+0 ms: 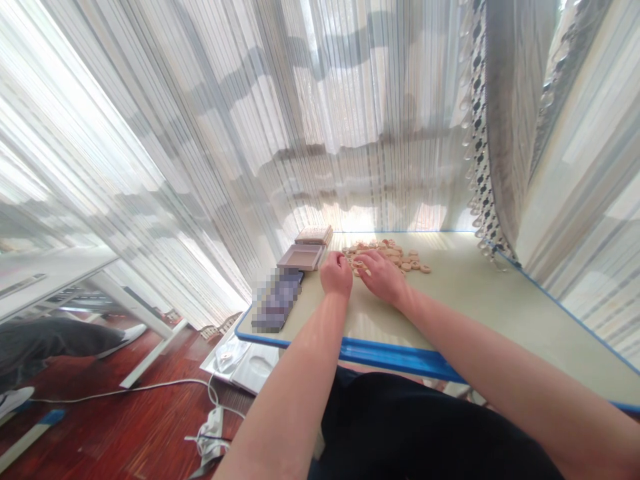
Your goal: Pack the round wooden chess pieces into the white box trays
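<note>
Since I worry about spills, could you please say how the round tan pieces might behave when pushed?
The round tan pieces look small and wooden, so are probably stiff and light. Lying flat on the smooth-looking table, loose ones would likely slide; piled ones may tumble.

Small round tan pieces [394, 253], loosely heaped, a few spread at the right edge, on a blue-rimmed table [480, 287]

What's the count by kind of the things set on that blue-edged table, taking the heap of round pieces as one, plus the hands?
Heap of pale round pieces: 1 (too overlapped to count singly)
Open tray: 1
Tan box-like item: 1
Dark phone-like item, pixelated: 1
Hands: 2, left hand and right hand
Total: 6
</note>
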### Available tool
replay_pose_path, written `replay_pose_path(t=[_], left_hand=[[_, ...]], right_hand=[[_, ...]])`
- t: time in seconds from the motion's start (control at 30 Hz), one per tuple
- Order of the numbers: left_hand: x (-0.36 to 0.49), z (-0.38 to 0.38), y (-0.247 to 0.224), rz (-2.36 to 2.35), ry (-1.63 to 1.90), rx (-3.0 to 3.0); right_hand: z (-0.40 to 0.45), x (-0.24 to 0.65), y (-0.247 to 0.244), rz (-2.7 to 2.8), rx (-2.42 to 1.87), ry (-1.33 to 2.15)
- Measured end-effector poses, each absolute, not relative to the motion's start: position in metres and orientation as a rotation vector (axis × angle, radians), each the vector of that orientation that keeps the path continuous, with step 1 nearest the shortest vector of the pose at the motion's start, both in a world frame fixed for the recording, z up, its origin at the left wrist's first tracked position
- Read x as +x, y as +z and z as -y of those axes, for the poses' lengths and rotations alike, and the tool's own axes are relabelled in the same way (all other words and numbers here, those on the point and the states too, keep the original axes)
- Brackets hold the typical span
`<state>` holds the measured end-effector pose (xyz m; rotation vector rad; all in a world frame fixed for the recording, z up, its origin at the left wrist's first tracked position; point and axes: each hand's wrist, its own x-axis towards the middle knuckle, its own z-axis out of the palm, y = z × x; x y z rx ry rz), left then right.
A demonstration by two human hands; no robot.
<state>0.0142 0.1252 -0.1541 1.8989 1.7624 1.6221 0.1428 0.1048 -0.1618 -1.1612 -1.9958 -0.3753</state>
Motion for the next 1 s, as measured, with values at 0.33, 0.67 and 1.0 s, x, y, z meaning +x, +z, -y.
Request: replay_pose_path(t=[0.33, 0.67, 1.0], left_hand=[[0.014, -0.127, -0.155, -1.78, 1.64, 1.91], [0.012, -0.125, -0.156, -1.926, 1.815, 1.894], [0.015, -0.124, -0.154, -2.161, 1.551, 1.852]], right_hand=[[-0.107, 0.146, -0.158, 2.022, -1.141, -0.397], [-0.108, 0.142, -0.162, 2.027, -1.163, -0.374], [-0.109, 0.139, -0.168, 2.187, -1.249, -0.253]])
